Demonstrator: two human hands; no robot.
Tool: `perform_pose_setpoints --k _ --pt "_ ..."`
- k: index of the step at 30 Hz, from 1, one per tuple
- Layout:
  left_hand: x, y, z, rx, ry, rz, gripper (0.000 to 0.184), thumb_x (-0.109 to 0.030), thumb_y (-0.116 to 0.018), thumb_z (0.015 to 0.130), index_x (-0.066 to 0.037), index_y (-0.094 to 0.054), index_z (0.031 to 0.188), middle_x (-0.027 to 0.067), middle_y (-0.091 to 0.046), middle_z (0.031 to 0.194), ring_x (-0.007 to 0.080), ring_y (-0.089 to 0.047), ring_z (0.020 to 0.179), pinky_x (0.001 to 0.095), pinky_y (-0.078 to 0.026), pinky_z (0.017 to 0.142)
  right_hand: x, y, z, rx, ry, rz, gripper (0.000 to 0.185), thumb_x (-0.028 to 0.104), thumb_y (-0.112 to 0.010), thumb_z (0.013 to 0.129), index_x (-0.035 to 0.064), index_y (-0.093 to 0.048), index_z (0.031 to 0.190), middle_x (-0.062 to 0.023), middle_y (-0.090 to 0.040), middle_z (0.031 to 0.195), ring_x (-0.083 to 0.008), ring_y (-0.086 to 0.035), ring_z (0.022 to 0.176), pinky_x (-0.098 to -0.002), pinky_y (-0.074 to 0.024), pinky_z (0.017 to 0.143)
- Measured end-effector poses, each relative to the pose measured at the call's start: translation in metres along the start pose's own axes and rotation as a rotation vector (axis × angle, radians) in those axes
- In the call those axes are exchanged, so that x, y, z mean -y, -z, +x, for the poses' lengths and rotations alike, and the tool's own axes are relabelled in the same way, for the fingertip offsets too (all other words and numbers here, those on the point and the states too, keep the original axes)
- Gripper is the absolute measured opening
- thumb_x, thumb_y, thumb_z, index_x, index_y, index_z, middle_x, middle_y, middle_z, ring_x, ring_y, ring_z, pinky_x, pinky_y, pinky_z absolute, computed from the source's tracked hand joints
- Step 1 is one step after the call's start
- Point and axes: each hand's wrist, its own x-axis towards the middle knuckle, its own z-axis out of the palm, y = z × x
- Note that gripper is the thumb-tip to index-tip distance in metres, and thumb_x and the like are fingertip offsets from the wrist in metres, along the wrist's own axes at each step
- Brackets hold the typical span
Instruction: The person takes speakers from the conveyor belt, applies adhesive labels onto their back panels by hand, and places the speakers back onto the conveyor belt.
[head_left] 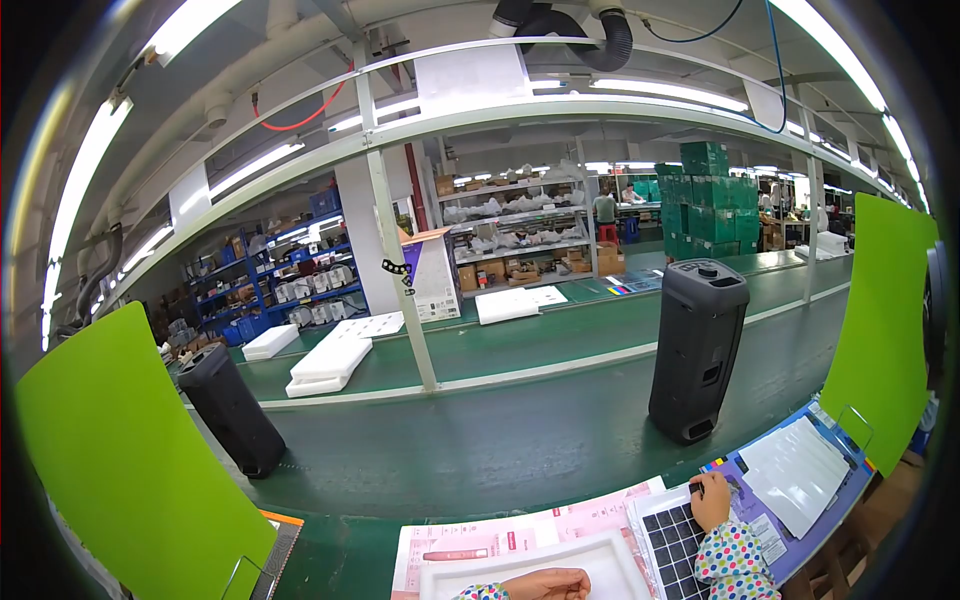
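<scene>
On the green bench (345, 545), pink printed sheets (590, 518) are partly covered by a shallow white tray (612, 550) with a smooth raised rim. Over the tray the left hand (550, 583) is held, fingers loosely curled; whether anything is gripped cannot be told. Just right is laid a white sheet (672, 540), marked with rows of glossy black squares. Its upper edge is met by the right hand (711, 502), fingertips drawn close; whether a square is pinched cannot be told.
</scene>
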Motion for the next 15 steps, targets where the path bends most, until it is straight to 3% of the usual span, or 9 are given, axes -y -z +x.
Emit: perform_pose_setpoints --k 15 --pt "-0.0003 -0.0015 -0.0005 -0.021 0.000 0.003 0.036 -0.029 -0.035 0.111 0.001 -0.055 0.108 0.0049 -0.053 0.095 0.0119 -0.054 0.087 0.0311 -0.053 0.086 -0.0014 -0.0006 -0.0001 0.001 0.004 -0.004 0.025 0.000 -0.063 0.073 0.0062 -0.070 0.096 -0.0151 -0.059 0.102 -0.0359 -0.058 0.098 -0.0459 -0.0475 0.087"
